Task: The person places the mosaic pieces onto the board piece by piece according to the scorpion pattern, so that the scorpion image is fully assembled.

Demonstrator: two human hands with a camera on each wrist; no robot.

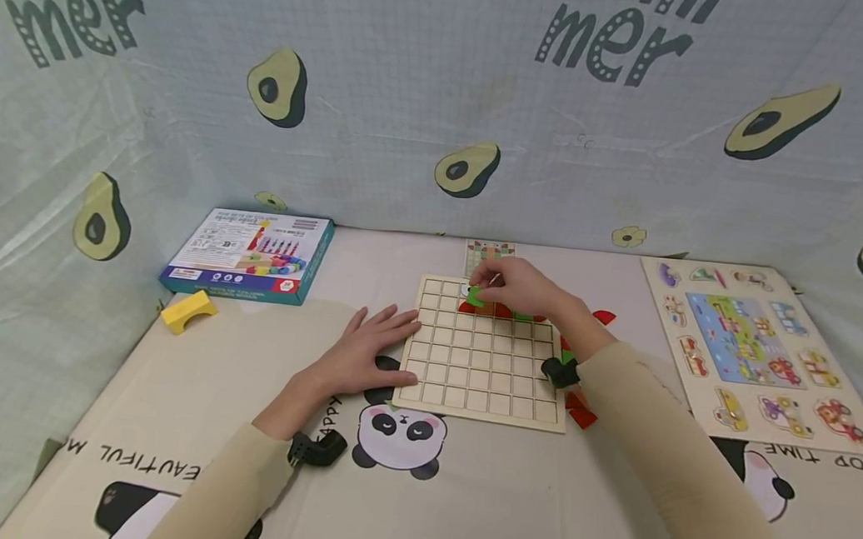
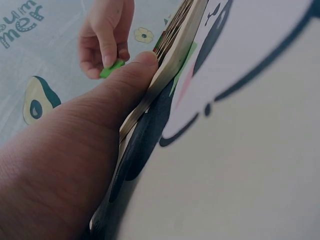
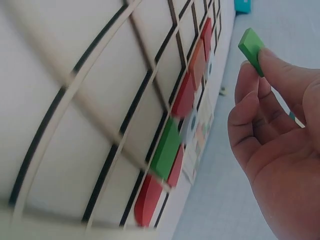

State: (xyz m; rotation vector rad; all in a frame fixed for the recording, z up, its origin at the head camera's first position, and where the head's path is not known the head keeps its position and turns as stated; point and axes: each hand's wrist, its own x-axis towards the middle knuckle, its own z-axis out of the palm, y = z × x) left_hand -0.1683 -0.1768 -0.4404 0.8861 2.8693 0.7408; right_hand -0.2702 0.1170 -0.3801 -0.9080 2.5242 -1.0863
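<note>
Right wrist cam: green pc. [image 3: 252,50] pinched btwn thumb & fingers of R hand [image 3: 275,122], held up near far edge of grid board [image 1: 480,377]. L hand [image 1: 367,355] spread at board's L edge. Pc. judged light, stiff, maybe slick; best gripped by opp. edges.

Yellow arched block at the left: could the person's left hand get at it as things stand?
Probably yes: the left hand holds nothing, resting at the left edge of the pale wooden grid board, and nothing visible stands between that hand and the yellow arched block.
</note>
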